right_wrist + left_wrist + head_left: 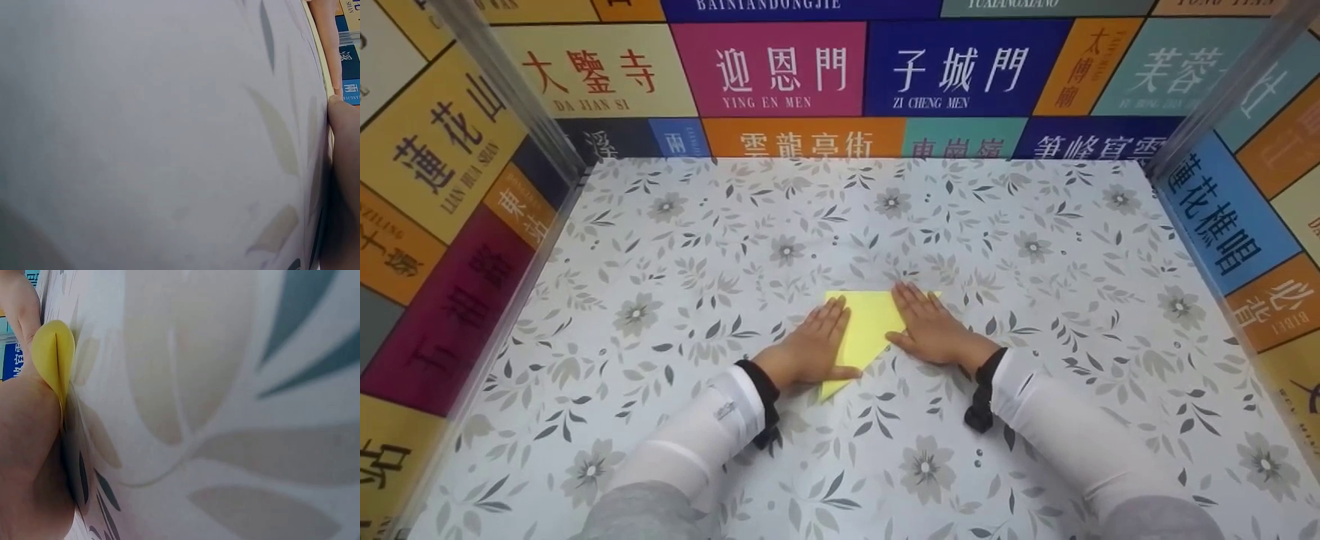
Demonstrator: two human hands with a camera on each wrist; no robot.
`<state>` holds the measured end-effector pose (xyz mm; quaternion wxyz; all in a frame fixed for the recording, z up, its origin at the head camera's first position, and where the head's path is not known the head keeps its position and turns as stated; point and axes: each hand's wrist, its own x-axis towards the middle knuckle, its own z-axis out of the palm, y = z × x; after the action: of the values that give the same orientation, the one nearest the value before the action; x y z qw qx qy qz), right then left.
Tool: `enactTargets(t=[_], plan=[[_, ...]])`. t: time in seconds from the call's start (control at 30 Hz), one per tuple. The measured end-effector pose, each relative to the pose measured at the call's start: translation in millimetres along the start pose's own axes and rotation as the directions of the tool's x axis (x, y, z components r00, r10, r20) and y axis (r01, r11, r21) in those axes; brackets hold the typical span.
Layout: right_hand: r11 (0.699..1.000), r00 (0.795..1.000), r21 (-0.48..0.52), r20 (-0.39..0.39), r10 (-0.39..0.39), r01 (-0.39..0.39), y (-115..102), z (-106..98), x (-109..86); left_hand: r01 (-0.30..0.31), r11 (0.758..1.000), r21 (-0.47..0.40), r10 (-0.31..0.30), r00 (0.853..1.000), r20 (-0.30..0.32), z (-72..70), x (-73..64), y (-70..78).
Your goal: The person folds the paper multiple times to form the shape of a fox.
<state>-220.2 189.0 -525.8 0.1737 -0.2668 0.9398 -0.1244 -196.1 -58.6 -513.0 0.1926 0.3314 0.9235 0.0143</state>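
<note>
A yellow sheet of paper [866,326], folded over into a triangle, lies on the patterned table with its long slanted edge toward the lower right. My left hand [814,345] presses flat on its left side, fingers straight, thumb stretched across the lower part. On the upper right part rests my right hand [930,326], fingers extended and thumb at the slanted edge. The left wrist view shows the folded paper [53,354] bulging in a rounded loop beside the hand. At the right border of the right wrist view, the paper's thin edge [322,45] runs along the thumb.
The white table cover [720,247] carries a grey flower and leaf print. Upright panels with coloured sign blocks [780,67] enclose the back, left and right sides. Dark bands [761,390] circle both wrists below white sleeves [1065,420].
</note>
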Motion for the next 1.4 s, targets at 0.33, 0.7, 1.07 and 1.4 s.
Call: enactTargets(t=[0.33, 0.7, 1.07, 1.4], plan=[[1.0, 1.0, -0.001, 0.028, 0.012, -0.012, 0.2, -0.4, 3.6, -0.012, 1.0, 0.005, 0.012, 1.0, 0.014, 0.2, -2.5, -3.2], [1.0, 1.0, 0.011, 0.01, 0.019, -0.019, 0.1, -1.2, 2.9, -0.079, 0.996, 0.03, 0.079, 0.997, 0.004, -3.8, -7.6, -8.7], [1.0, 1.0, 0.006, 0.007, 0.007, -0.007, 0.0, 1.0, 0.3, -0.101, 0.995, 0.018, 0.101, 0.994, 0.032, -0.2, -15.3, -10.5], [1.0, 1.0, 0.004, 0.004, 0.004, -0.004, 1.2, 2.2, 1.7, -0.157, 0.987, 0.041, 0.156, 0.987, 0.031, 3.9, -23.1, -15.2]])
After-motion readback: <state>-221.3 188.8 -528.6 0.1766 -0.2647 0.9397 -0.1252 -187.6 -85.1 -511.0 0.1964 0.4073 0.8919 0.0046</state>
